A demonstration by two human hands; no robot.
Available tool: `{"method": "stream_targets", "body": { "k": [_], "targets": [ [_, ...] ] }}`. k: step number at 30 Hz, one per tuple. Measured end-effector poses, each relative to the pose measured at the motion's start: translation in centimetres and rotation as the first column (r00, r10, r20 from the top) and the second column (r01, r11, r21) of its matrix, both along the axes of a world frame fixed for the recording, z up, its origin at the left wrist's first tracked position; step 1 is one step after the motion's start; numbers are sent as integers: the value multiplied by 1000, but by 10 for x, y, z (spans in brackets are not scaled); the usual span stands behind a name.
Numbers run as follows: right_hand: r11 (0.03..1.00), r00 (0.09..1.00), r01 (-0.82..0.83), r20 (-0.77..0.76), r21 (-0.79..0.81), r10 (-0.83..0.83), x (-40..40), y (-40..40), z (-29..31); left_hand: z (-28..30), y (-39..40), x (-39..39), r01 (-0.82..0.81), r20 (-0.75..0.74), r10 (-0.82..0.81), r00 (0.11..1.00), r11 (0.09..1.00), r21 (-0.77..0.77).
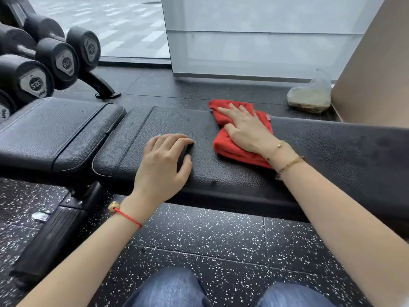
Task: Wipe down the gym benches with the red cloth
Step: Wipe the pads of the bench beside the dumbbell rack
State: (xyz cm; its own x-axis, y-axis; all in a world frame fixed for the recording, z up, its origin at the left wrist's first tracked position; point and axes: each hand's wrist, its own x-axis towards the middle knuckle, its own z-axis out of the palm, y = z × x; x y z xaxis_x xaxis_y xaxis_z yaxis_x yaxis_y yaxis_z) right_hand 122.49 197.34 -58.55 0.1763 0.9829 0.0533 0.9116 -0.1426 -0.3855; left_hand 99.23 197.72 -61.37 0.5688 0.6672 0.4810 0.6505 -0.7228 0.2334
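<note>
A black padded gym bench runs across the middle of the view, with its separate seat pad at the left. The folded red cloth lies on the long pad near its far edge. My right hand presses flat on the cloth, fingers spread and pointing left. My left hand rests on the bare pad to the left of the cloth, fingers loosely bent, holding nothing.
A rack of black dumbbells stands at the upper left, close behind the seat pad. A crumpled plastic bag lies on the floor by the beige wall at the right. Speckled rubber floor and my knees are below the bench.
</note>
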Motion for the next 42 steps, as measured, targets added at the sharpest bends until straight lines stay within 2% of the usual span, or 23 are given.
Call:
{"method": "stream_targets", "body": {
  "k": [3,7,11,17,20,27,29,35,38,42],
  "targets": [
    [997,998,-68,-8,23,68,-31,2,-2,-1,1,0,2,0,-2,1000,1000,5],
    [980,985,-173,9,97,173,-48,-44,-6,-1,1,0,4,3,-4,1000,1000,16],
    [988,995,-99,14,118,98,-38,-70,-7,-1,2,0,-2,-1,2,1000,1000,9],
    [991,994,97,42,91,-101,-58,-36,-3,-1,0,1,-9,-6,9,1000,1000,13],
    [989,995,77,56,125,-85,-71,-38,-7,0,0,1,-5,-4,5,1000,1000,2],
    [980,992,-126,49,154,120,-54,-90,-12,0,2,-1,7,5,-7,1000,1000,-8],
    [985,994,-112,26,132,109,-34,-93,-10,0,2,-1,7,7,-7,1000,1000,-8],
    [996,997,77,15,35,-78,-4,-43,0,0,1,-1,0,7,0,1000,1000,-18],
    [999,1000,10,20,33,-10,-21,-32,0,1,0,-1,-6,2,6,1000,1000,-28],
    [990,993,-114,15,83,113,-30,-65,-4,3,-2,0,0,-21,-1,1000,1000,-22]
  ]
}}
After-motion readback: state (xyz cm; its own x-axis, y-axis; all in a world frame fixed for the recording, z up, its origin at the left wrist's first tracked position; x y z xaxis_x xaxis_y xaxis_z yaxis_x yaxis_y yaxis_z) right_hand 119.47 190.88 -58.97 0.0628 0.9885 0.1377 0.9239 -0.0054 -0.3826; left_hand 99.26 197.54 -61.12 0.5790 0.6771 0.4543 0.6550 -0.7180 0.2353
